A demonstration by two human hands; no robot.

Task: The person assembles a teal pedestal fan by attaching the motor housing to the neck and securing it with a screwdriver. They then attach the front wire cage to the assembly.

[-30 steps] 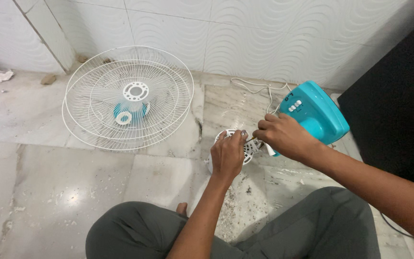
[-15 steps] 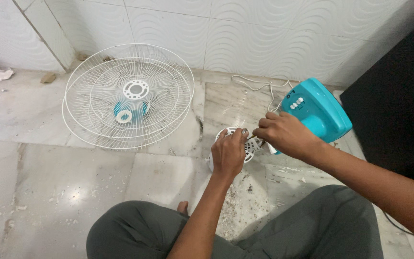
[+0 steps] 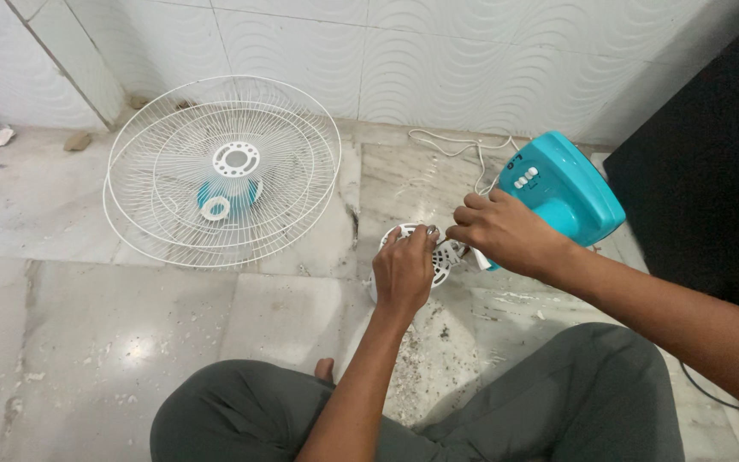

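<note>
**Hold the white motor cover still while you work the tool**

Your left hand (image 3: 405,272) is curled over the white motor cover (image 3: 446,257), the round piece with slots in it. The fingers are closed on its near edge. The cover sits just beside the teal fan base (image 3: 568,190), on the side closer to you, and it looks joined to that base.

Your right hand (image 3: 501,233) is closed in a pinch around a thin tool (image 3: 448,246). Only a small bit of the tool shows between your two hands, so I cannot tell what kind it is. Its tip points at the top of the cover, right by your left fingertips.

To do this well, I think you should keep the left hand pressing firm so the cover cannot turn or slide on the marble floor (image 3: 87,334). Keep the tool straight in line with the spot it sits in. Push in a little as you turn, and go slow, so the tip does not slip onto your fingers.

The white wire fan guards (image 3: 215,175) lie on the floor well apart from the base, off to its left. The white cord (image 3: 459,150) runs behind the base, near the wall. Bits of dirt lie on the floor between the cover and your knees.
</note>
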